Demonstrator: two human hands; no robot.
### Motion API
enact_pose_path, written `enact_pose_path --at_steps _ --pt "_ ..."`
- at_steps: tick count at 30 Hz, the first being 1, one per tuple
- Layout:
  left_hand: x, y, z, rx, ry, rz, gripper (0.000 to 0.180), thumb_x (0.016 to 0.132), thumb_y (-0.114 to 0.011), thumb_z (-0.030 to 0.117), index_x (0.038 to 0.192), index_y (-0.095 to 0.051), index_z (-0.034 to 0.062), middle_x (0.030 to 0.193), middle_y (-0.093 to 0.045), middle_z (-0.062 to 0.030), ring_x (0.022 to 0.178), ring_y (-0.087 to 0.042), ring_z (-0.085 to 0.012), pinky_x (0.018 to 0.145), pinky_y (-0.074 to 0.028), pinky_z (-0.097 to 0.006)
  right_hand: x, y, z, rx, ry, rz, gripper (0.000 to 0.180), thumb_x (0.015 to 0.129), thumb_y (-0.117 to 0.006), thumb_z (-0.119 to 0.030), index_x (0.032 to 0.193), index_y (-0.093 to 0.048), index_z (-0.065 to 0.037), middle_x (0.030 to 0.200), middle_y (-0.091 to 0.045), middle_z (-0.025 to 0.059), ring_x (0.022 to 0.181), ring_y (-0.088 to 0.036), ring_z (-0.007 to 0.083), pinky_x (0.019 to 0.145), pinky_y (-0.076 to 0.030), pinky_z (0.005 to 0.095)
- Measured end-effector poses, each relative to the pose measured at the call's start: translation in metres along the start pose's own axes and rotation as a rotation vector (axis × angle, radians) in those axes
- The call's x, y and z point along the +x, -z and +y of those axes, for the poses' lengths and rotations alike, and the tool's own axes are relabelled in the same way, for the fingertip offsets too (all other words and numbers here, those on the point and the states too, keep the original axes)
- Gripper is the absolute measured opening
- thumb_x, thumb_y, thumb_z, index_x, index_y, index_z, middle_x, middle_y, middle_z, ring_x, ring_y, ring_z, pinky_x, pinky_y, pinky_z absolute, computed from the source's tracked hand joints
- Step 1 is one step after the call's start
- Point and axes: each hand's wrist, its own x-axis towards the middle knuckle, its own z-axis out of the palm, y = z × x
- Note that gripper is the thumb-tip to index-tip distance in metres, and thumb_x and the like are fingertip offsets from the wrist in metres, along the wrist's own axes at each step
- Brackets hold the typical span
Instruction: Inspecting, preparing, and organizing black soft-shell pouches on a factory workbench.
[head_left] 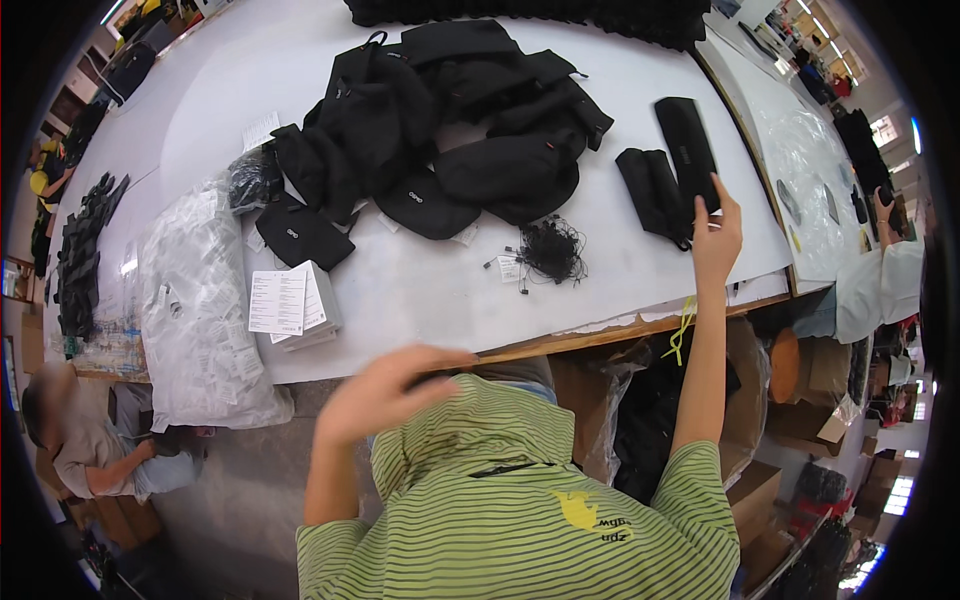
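My right hand (718,228) is closed on the near end of a long, flat black fabric pouch (686,140), at the right of the white table. Just left of it lies a second, similar black pouch (648,190), partly overlapped. My left hand (400,392) is over the table's front edge, in front of my body, and smeared by motion. A dark patch shows under its fingers, too blurred to name. Straight ahead on the table is a heap of black fabric pouches (510,165). Nearer than the heap lies a tangle of thin black tag strings (552,250).
A stack of white printed cards (278,300) sits beside a clear plastic bag (200,310) full of white tags at the left. Black strips (85,255) lie farther left. Cardboard boxes (580,395) stand below the table's wooden edge (620,330). A person (95,440) sits at the lower left.
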Motion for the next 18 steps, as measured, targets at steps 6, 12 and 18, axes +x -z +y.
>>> enact_pose_path --at_steps 6,12,18 --pt "-0.044 0.079 -0.052 0.450 0.134 1.041 0.037 0.090 -0.060 0.023 0.120 -0.056 0.0019 0.121 -0.056 -0.0149 0.116 -0.049 -0.0301 0.102 -0.035 -0.039 -0.013 -0.008 0.115 -0.360 -0.031 -0.367 0.053 0.081 -0.064 -0.010 0.131 -0.052 -0.021 0.122 -0.053 0.0114 0.090 -0.059 0.0284 0.082 -0.048 0.0394" --pt "-0.080 0.092 -0.137 0.758 0.559 0.923 0.063 0.086 -0.064 0.037 0.132 -0.044 -0.0006 0.135 -0.041 -0.0217 0.128 -0.033 -0.0373 0.106 -0.027 -0.046 -0.039 -0.022 0.013 -0.224 0.177 -0.183 0.033 0.078 -0.068 -0.016 0.111 -0.064 -0.018 0.110 -0.056 0.0081 0.100 -0.052 0.0267 0.085 -0.041 0.0407" --pt "-0.077 0.081 -0.145 0.764 0.493 0.957 0.066 0.084 -0.065 0.037 0.134 -0.042 0.0010 0.134 -0.043 -0.0202 0.126 -0.035 -0.0365 0.105 -0.029 -0.045 -0.086 -0.071 -0.097 0.152 0.465 -0.517 0.014 0.072 -0.073 -0.015 0.085 -0.068 -0.015 0.093 -0.058 0.0017 0.103 -0.048 0.0251 0.093 -0.032 0.0416"
